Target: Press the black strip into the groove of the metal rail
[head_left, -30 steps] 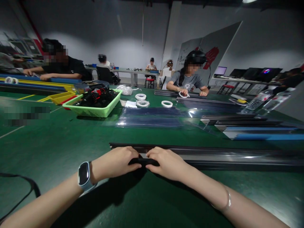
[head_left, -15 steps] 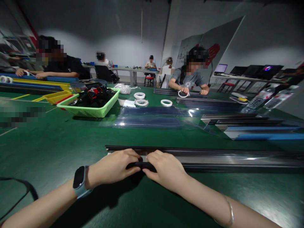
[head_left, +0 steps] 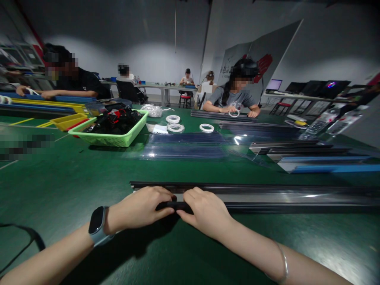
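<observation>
Toward the near edge of the green tabletop (head_left: 89,174), a long black channel (head_left: 282,196) runs off to the right; near its left end, the left hand (head_left: 148,208) and right hand (head_left: 208,211) pinch its front wall (head_left: 267,208) between thumbs and curled fingers. Even thumb pressure, channel kept flat, should work best.

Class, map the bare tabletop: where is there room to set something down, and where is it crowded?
Bare green table shows between the black-edged channel and the clear plastic strips, between the left hand and the light-green basket, and, partly shadowed, between the forearms. Crowded: the far side, with basket, white rings and, rightward, long profiles.
</observation>
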Tool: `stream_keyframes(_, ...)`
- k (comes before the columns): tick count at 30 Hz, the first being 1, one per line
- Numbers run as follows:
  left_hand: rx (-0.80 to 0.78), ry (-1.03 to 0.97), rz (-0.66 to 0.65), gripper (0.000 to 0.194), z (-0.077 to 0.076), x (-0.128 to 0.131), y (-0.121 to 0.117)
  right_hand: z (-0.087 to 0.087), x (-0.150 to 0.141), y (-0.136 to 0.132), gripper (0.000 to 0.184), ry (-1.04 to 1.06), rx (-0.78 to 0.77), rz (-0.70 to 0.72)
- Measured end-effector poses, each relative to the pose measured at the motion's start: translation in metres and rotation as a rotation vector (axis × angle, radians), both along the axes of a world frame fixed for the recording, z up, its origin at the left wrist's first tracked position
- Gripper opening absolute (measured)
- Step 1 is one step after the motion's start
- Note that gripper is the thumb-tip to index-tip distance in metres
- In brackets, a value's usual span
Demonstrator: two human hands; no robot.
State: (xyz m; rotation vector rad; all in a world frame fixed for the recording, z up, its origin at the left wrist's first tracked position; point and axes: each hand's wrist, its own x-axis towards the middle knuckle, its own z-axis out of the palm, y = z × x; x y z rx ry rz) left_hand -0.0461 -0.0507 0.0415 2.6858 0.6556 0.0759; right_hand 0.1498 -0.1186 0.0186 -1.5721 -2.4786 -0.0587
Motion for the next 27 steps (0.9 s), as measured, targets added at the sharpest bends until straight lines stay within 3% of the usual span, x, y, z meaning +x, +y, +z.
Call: stream_keyframes(27,0.030,-0.012,-0.018,0.024,0.0034,0.0011,-0.0023,0.0020,-0.0024,-0.0022,0.022,0.007,-0.011,0.013)
